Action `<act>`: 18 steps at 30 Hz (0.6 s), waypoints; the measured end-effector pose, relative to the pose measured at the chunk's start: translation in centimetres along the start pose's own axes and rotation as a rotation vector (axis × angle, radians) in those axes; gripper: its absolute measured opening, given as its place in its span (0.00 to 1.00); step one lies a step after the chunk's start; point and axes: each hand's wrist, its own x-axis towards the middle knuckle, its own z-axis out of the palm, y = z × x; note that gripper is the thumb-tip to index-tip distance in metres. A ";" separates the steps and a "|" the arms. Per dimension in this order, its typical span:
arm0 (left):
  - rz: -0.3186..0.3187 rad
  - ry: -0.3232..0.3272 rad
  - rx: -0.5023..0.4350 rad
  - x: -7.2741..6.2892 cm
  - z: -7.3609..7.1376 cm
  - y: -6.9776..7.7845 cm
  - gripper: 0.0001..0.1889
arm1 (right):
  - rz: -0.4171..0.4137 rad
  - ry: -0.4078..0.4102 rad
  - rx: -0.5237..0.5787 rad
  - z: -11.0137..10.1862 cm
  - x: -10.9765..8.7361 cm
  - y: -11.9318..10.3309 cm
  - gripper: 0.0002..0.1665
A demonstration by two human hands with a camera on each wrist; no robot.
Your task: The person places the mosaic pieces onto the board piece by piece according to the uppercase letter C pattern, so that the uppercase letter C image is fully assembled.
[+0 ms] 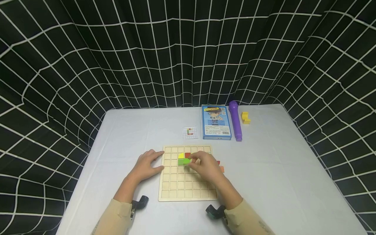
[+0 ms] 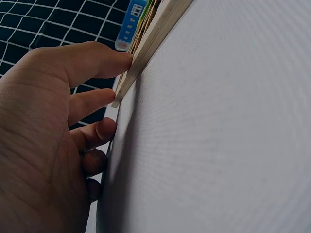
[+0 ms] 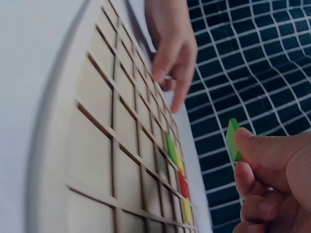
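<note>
A wooden grid board [image 1: 173,186] lies on the table, with a green tile [image 3: 171,148], a yellow tile [image 1: 181,155] and a red tile [image 1: 187,155] in its squares. Another yellow tile [image 3: 186,211] shows past the red one in the right wrist view. My right hand [image 1: 205,165] pinches a separate green tile [image 3: 233,140] between thumb and forefinger, held above the board. Along the board's left edge rests my left hand [image 1: 145,165], its thumb and forefinger stretched out to touch the wood. In the left wrist view its other fingers curl loosely beside the edge.
Partly behind my right hand, a red piece [image 1: 218,162] and an orange piece [image 1: 222,169] lie by the board's right side. Beyond the board are a small pattern card [image 1: 190,133], a blue box [image 1: 216,127], a purple microphone-shaped stick [image 1: 236,122] and a yellow block [image 1: 245,118].
</note>
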 end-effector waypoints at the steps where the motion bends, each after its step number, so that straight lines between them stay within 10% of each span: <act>1: -0.001 -0.001 0.000 0.0 0.0 0.0 0.36 | 0.000 -0.006 -0.011 0.3 0.0 0.0 0.13; 18: 0.012 -0.007 0.004 0.1 0.0 -0.3 0.36 | 0.015 -0.059 -0.215 4.1 0.1 0.6 0.14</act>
